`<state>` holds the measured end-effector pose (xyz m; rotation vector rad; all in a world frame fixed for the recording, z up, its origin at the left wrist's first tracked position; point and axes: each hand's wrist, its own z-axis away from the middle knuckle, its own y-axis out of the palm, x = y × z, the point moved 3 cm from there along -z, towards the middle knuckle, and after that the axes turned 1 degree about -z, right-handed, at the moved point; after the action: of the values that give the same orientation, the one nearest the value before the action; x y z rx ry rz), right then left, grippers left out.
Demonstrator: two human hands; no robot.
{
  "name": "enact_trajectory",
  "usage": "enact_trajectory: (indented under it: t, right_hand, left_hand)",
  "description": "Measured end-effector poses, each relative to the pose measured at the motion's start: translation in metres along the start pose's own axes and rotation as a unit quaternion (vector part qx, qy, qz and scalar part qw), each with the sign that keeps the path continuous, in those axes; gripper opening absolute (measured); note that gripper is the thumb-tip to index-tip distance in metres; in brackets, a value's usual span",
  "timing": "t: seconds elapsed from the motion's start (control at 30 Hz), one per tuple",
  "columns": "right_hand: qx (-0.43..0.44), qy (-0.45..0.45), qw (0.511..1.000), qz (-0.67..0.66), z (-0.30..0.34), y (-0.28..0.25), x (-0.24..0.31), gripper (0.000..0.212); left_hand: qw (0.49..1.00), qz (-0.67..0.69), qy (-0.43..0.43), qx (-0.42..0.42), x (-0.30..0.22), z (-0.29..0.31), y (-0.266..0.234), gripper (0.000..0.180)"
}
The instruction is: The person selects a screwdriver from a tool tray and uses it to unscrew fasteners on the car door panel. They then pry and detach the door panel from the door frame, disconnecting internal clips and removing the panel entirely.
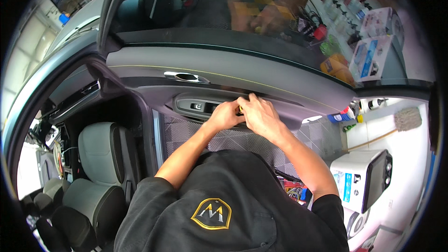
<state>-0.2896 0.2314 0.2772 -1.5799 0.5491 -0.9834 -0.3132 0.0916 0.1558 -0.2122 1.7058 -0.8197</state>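
Note:
Both of my hands meet at the armrest of an open car door. My left hand (225, 115) is closed, its fingertips at the rear part of the dark switch panel (186, 104). Beside it, my right hand (262, 117) has its fingers bent over the same spot. Between them shows a small yellow thing (241, 109), mostly covered by the fingers, so its kind is unclear. Farther forward on the panel sits a window switch (196, 106). Above the panel is a chrome door handle (185, 77) set in the grey door trim (280, 72).
The door window (186, 14) reflects shelves and bottles. To the left are the door opening and a grey seat (100, 151). On the right stand a white box-shaped appliance (357, 182), a mop (407, 119) and several bottles by the wall. Patterned tiles (308, 144) cover the floor.

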Motion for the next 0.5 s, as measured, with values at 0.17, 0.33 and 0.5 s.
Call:
enact_trajectory:
  t: [0.17,0.33,0.5]
  right_hand:
    - [-0.015,-0.002,0.994,-0.105,0.008,-0.006,0.003,0.036]
    - [0.067,0.217,0.974,-0.014,-0.012,-0.003,0.027,0.033]
    - [-0.024,0.029,0.999,0.012,-0.006,0.012,0.021,0.028]
  left_hand:
    - [0.988,0.144,0.031,0.052,0.008,-0.005,-0.015,0.023]
    - [0.998,-0.052,0.001,-0.033,0.006,0.0,-0.015,0.022]
    - [0.993,0.11,0.007,0.05,0.019,-0.002,-0.015,0.044]
